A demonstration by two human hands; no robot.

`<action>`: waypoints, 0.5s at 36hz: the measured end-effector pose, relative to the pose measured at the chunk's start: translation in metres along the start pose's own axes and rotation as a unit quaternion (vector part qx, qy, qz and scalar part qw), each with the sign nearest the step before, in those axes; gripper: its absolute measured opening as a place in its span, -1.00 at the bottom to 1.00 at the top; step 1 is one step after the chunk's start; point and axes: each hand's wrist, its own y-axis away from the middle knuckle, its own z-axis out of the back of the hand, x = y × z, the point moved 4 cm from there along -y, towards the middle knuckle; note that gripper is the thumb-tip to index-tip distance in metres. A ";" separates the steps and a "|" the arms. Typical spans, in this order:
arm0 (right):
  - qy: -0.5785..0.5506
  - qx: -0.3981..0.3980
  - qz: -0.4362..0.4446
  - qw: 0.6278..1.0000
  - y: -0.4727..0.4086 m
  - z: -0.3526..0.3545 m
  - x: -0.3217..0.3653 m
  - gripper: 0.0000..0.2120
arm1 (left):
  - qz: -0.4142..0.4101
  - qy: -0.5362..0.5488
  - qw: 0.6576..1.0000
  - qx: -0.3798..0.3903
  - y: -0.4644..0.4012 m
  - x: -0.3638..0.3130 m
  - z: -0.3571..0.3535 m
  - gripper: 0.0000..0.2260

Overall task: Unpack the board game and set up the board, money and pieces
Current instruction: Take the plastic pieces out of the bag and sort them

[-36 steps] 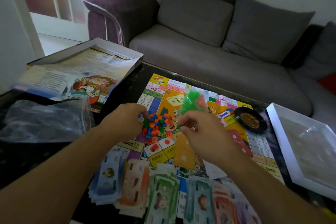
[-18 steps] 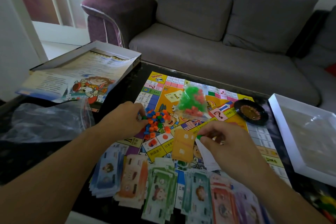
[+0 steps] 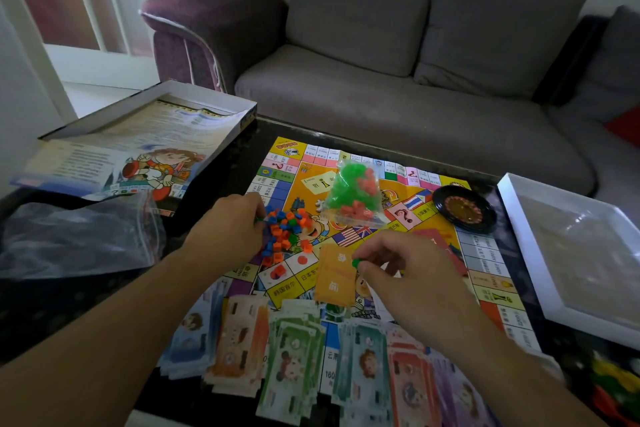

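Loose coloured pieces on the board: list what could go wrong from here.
1. The loose pieces lie in a heap beside the left hand; a nudge could scatter them over the board.
2. The right hand pinches one small green piece above the orange cards; it could slip and roll off.
3. The banknotes overhang the table's near edge and might slide off.

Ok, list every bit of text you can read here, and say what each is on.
"韩国首尔": near square of the board.
"日本东": the next square; the rest is hidden by the orange cards.
"160": board strip between the banknotes.
"?": pink square beside the bag.
Leaflet, banknotes, cards and other squares: too small or blurred to read.
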 end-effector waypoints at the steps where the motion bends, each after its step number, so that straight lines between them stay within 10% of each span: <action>1: -0.003 -0.002 -0.001 1.000 0.000 0.000 0.000 -0.79 | 0.005 0.009 1.000 -0.006 0.000 0.000 0.001 -0.93; 10: -0.153 -0.017 -0.057 0.987 -0.002 0.007 0.004 -0.79 | 0.049 0.281 0.958 -0.017 0.013 -0.030 0.030 -0.98; 18: -0.304 -0.044 -0.039 0.951 0.003 0.021 0.018 -0.82 | 0.048 0.552 0.815 0.169 0.045 -0.082 0.018 -0.86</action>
